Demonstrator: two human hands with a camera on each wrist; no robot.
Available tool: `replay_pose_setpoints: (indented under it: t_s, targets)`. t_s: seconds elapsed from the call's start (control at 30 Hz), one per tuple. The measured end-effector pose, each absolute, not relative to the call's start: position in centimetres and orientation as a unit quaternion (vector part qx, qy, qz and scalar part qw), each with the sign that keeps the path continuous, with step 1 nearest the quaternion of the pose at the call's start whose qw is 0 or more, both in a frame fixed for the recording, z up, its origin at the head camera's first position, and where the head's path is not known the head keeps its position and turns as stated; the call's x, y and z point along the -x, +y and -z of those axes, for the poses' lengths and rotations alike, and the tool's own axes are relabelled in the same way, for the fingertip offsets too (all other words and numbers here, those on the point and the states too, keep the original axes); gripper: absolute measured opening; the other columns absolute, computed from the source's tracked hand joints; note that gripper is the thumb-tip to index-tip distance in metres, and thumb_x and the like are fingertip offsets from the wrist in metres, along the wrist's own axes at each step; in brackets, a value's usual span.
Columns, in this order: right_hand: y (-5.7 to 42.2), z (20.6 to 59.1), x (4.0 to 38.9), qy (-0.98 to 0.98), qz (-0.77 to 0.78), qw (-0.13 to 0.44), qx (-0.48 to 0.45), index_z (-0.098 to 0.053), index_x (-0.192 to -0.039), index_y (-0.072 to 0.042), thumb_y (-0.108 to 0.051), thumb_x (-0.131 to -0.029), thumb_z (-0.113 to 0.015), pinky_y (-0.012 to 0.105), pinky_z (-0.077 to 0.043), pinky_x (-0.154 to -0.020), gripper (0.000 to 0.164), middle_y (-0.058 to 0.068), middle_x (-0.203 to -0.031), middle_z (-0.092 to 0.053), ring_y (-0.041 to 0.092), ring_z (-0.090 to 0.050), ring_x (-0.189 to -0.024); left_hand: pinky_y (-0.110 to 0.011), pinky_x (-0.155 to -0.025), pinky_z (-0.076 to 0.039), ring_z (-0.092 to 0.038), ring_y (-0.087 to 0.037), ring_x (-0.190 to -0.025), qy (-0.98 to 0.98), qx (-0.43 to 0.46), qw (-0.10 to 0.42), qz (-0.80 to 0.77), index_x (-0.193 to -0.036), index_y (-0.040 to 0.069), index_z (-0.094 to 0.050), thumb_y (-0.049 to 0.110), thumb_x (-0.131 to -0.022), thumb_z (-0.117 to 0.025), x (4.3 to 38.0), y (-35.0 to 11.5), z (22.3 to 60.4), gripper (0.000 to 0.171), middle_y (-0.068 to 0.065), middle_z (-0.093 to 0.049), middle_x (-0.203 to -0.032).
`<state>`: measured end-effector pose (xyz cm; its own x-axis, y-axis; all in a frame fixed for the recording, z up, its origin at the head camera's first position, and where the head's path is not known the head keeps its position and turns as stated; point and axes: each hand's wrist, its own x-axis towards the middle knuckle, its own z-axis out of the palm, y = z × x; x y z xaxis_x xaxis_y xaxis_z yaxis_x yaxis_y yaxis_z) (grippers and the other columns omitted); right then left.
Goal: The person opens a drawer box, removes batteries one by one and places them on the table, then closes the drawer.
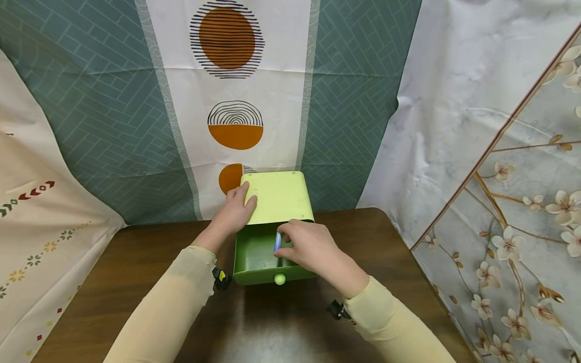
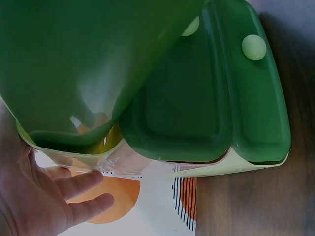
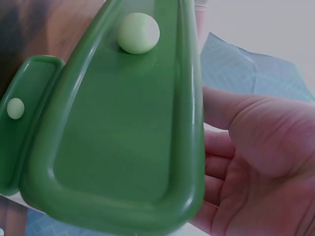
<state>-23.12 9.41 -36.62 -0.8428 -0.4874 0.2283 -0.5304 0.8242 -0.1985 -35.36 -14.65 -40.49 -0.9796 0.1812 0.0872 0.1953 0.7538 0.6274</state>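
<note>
A small desktop cabinet has a pale yellow-green top and a green upper drawer, which is pulled out. My left hand rests on the left edge of that top with its fingers extended; the left wrist view shows these fingers beside the cabinet's side. Over the open drawer, my right hand pinches a small, slim blue-and-white item between thumb and fingers. What exactly this item is, I cannot tell. In the right wrist view the drawer front covers the fingertips and the item.
Two lower drawers, a middle one and a bottom one, are closed beneath the upper drawer. The cabinet stands near the back of a dark wooden table. Patterned cloths hang behind and at both sides.
</note>
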Motion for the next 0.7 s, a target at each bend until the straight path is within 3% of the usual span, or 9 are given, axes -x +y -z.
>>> replay_pose_setpoints:
  t_s: [0.3,0.7]
  targets:
    - [11.1,36.3,22.5,-0.950,-0.156,0.096,-0.252,-0.075,-0.104,-0.021,-0.038,-0.090,-0.094,0.032,-0.050,-0.067,0.029,-0.007,-0.095,-0.069,0.006,-0.055,-0.070,-0.068,-0.126,-0.027,-0.026,-0.047,-0.163,-0.935,0.105,0.006,0.339,-0.180,0.018,-0.009,0.057,-0.117,-0.030,35.4,-14.7,40.5,0.077,-0.024,-0.013,-0.180]
    - [13.6,35.8,22.2,-0.957,-0.169,0.103,-0.214,-0.079,-0.115,-0.021,-0.036,-0.090,-0.094,0.032,-0.052,-0.070,0.033,-0.009,-0.099,-0.069,0.005,-0.058,-0.075,-0.068,-0.127,-0.027,-0.027,-0.047,-0.162,-0.935,0.104,0.001,0.340,-0.180,0.019,-0.008,0.059,-0.116,-0.030,35.4,-14.7,40.5,0.078,-0.023,-0.013,-0.180]
